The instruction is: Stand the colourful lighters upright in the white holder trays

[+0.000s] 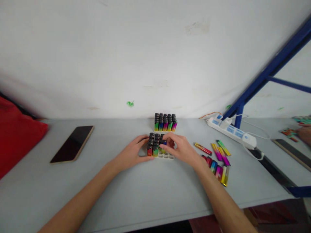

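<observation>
A white tray [167,156] with round holes stands in front of me, its left part filled with upright lighters [153,144] with black tops. My left hand [133,150] grips the tray's left side, thumb along the front and fingers behind. With thumb and fingers, my right hand [178,147] pinches a blue and yellow lighter [162,147] at the tray, right of the filled columns. Whether its base is fully seated is hidden. Several empty holes show along the tray's front right. Loose lighters [213,166] in red, blue, purple and yellow lie beside my right forearm.
Behind the tray, a full block of upright lighters [165,122] stands near the wall. A phone [73,144] lies at left, near a red cloth [19,129]. A white power strip [230,132] with cables and a blue metal frame [262,72] are at right. Another person's hand [305,133] shows at the far right.
</observation>
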The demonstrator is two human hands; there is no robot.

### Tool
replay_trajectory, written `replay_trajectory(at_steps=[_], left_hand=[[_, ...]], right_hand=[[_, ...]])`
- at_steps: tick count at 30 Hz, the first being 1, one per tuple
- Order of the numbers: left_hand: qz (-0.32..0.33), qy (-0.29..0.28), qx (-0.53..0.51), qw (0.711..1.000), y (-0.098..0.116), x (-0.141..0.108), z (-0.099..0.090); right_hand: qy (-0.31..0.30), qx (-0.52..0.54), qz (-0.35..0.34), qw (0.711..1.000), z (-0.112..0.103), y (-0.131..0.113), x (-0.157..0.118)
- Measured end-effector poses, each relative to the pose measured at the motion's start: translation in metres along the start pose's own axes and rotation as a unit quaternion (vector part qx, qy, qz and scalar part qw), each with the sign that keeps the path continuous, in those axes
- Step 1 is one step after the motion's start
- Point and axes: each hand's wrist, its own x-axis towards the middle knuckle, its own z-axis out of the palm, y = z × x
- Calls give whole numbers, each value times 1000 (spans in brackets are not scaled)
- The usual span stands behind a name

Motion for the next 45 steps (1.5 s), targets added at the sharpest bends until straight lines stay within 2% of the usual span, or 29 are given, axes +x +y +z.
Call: replay_trajectory(at_steps=[19,29,36,39,45], left_hand=[[0,-3,-15,1000,-7,2,2],[3,5,-2,1000,-21,5,4],[-11,13,-1,1000,-22,6,7],[-11,14,-10,1000,-19,6,7],[-4,18,-26,999,-9,5,4]], right_hand=[[-28,79,71,994,-1,-6,0],[-61,55,92,992,-3,-2,6],[-23,29,119,992,-26,-1,-35],[-11,36,114,993,-20,2,-43],[1,27,84,996,1,-5,-21]])
